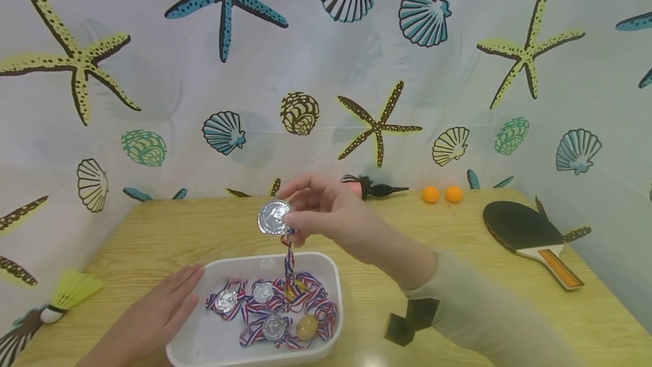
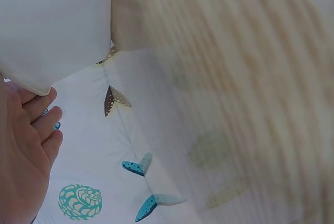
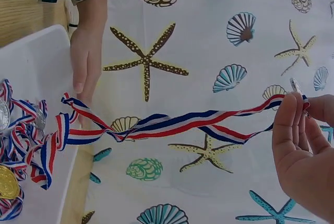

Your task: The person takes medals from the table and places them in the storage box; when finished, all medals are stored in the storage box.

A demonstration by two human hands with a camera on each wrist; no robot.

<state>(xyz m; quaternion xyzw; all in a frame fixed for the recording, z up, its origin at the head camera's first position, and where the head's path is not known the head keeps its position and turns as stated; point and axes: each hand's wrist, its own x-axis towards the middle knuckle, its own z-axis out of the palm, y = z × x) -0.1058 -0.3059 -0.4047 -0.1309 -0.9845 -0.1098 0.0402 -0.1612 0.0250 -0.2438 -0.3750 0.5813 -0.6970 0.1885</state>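
My right hand (image 1: 331,214) pinches a silver medal (image 1: 274,217) between thumb and fingers, raised above the far side of a white plastic tub (image 1: 188,350). From it a red, white and blue ribbon (image 3: 182,125) hangs down into the tub, where it meets a tangle of similar ribbons. Several silver medals, one of them a silver medal (image 1: 274,327) near the front, lie among the ribbons with a gold medal (image 1: 307,328). My left hand (image 1: 153,316) rests against the tub's left side with fingers straight; the left wrist view shows its fingertips at the tub's rim (image 2: 44,92).
A black table tennis paddle (image 1: 524,225) lies at the right of the wooden table (image 1: 407,242). Two orange balls (image 1: 442,194) and a black-nozzled pump (image 1: 379,189) are at the back edge. A yellow shuttlecock (image 1: 66,296) lies at left. A patterned curtain (image 1: 285,61) hangs behind.
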